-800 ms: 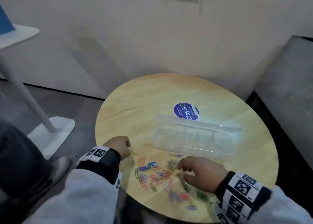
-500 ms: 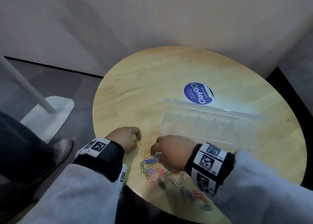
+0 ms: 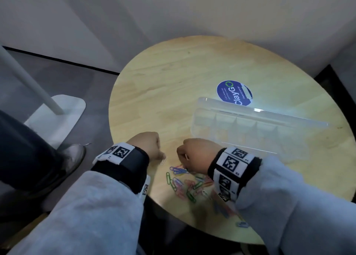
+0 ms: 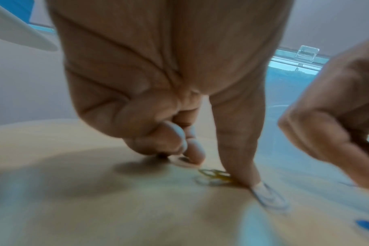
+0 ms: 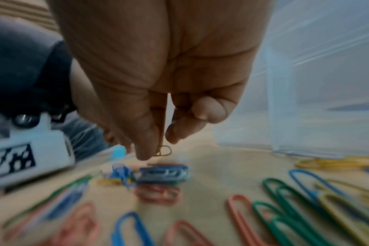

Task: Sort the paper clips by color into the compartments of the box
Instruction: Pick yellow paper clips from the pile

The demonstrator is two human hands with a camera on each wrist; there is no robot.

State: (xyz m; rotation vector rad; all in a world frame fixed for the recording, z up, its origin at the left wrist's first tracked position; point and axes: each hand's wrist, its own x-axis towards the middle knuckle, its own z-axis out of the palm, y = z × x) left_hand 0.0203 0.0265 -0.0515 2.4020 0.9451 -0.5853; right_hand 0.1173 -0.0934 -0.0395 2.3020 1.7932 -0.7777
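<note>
Paper clips (image 3: 185, 183) lay heaped at the table's (image 3: 173, 81) six o'clock edge, the box (image 3: 250, 131) at their two o'clock. They seemed light, springy and slippery, best pinched across the loops. The right hand (image 3: 196, 156) pinched a yellow clip (image 5: 163, 150). The left hand (image 3: 148, 145) pinned a second clip (image 4: 213, 174) under its forefinger, with its other fingers curled; what they held was unclear.

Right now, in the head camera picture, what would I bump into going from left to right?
White stand base → left hand → white paper clip → right hand, pinching a yellow paper clip → clear box.
</note>
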